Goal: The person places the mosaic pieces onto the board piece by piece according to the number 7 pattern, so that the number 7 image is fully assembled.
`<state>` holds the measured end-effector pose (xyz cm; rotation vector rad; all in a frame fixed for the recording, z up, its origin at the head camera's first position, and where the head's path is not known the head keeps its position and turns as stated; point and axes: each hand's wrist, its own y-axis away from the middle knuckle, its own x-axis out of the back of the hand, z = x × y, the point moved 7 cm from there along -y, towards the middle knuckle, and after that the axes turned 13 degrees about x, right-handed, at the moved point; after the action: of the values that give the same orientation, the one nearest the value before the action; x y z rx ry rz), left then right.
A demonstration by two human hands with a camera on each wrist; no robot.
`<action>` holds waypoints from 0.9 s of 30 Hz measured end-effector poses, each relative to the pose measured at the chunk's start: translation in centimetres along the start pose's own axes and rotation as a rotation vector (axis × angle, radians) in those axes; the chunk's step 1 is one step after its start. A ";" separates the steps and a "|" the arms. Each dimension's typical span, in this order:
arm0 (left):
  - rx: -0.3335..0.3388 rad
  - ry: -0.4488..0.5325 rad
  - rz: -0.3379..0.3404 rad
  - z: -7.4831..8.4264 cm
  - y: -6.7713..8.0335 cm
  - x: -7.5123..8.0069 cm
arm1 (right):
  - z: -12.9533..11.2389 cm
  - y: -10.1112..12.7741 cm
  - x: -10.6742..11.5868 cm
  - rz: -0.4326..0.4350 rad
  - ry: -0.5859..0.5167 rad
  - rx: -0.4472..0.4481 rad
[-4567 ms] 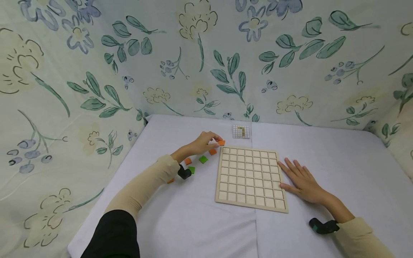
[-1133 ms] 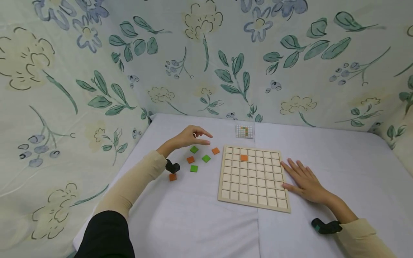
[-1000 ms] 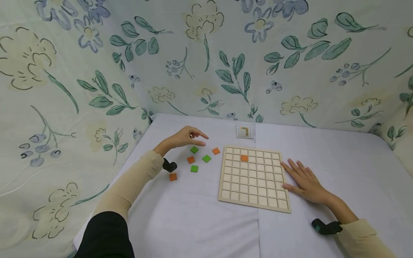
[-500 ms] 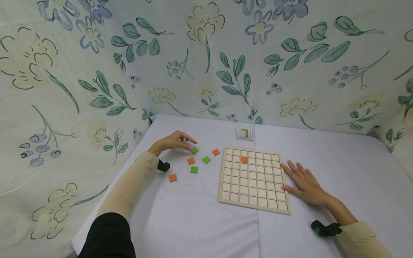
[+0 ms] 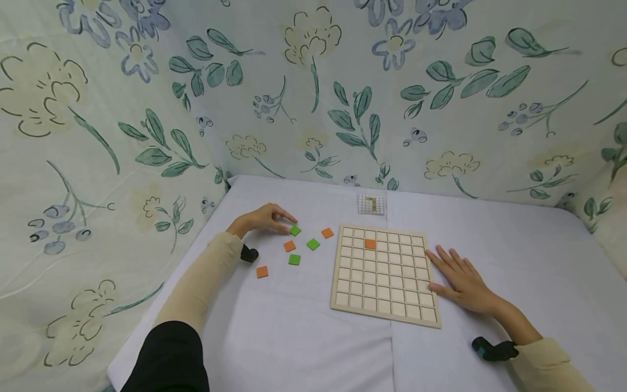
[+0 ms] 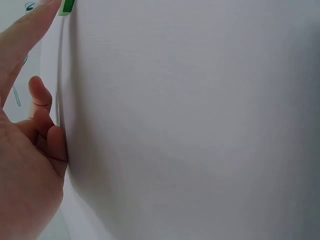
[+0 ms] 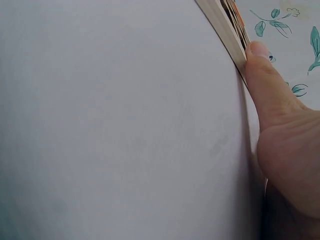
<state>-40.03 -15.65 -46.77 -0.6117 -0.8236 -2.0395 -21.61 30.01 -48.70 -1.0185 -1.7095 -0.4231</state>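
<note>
Currently the person's left hand (image 5: 264, 219) is reaching down to the left of the board (image 5: 384, 269), level with its far rows. Thumb and forefinger are pinching a green tile (image 5: 295, 231) by its edges, as I am reading it; how firmly, I cannot tell. By the left wrist view, the remaining fingers are curling inward close to the cloth (image 5: 303, 332), probably steadying the reach. The green tile is sitting well apart from the board, seemingly resting on the cloth.

Five loose tiles (image 5: 313, 244), three orange and two green, are also lying to the board's left. They are sitting apart from one another, a spacing that is likely making each one easy to pick singly. One placed orange tile (image 5: 370, 244) is occupying the board itself, second row from the far edge, third square from the left; presumably the square is keeping it in line.

At the board's right, the right hand (image 5: 462, 286) is lying flat, fingers slightly fanned, thumb standing apart. Thumb and forefinger are touching the board's right edge, likely bracing it against shifting. Beyond the board's far edge, a small card (image 5: 371, 204) is lying with its coloured grid facing up, perhaps for easy viewing.
</note>
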 end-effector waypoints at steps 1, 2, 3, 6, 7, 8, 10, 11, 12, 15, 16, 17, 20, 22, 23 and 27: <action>0.004 -0.003 -0.003 0.0 0.0 -0.1 | 0.0 0.0 0.0 -0.001 -0.001 -0.001; 0.007 -0.003 -0.006 0.1 0.0 -0.2 | 0.0 0.0 0.0 0.000 -0.001 -0.001; 0.006 -0.005 -0.010 0.1 -0.1 -0.3 | 0.0 0.0 0.1 0.000 -0.001 -0.002; 0.015 0.002 -0.018 0.0 -0.3 -0.4 | 0.0 -0.1 0.1 0.004 0.001 0.001; 0.029 0.004 -0.017 -0.1 -0.3 -0.5 | 0.0 -0.1 0.1 0.003 0.002 0.000; 0.038 0.005 -0.017 -0.2 -0.4 -0.5 | 0.0 -0.1 0.1 0.004 0.005 0.002; 0.057 0.006 -0.017 -0.5 -0.5 -0.5 | 0.0 -0.1 0.0 0.005 0.005 0.005; 0.058 0.006 -0.020 -0.5 -0.4 -0.5 | 0.0 -0.1 0.0 0.004 0.007 0.005; 0.063 0.005 -0.021 -0.6 -0.4 -0.5 | 0.0 -0.1 0.0 0.004 0.009 0.007; 0.056 -0.010 -0.024 -0.5 -0.4 -0.5 | 0.0 -0.1 0.0 0.005 0.013 0.006; 0.052 -0.015 -0.023 -0.4 -0.5 -0.5 | 0.0 -0.1 0.0 0.005 0.014 0.007; 0.047 -0.021 -0.022 -0.4 -0.4 -0.5 | 0.0 -0.1 0.0 0.005 0.015 0.006; 0.040 -0.036 -0.016 -0.4 -0.5 -0.6 | 0.0 -0.1 0.1 0.011 0.014 0.007; 0.036 -0.041 -0.012 -0.4 -0.5 -0.6 | 0.0 0.0 0.1 0.013 0.012 0.008; 0.033 -0.047 -0.009 -0.4 -0.5 -0.7 | 0.0 0.0 0.1 0.014 0.013 0.009; 0.019 -0.070 0.002 -0.4 -0.4 -0.6 | 0.1 0.0 -0.1 0.009 0.014 0.011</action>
<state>-40.07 -15.48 -47.60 -0.6765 -0.8822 -2.0152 -21.69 30.00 -48.86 -1.0124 -1.6927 -0.4135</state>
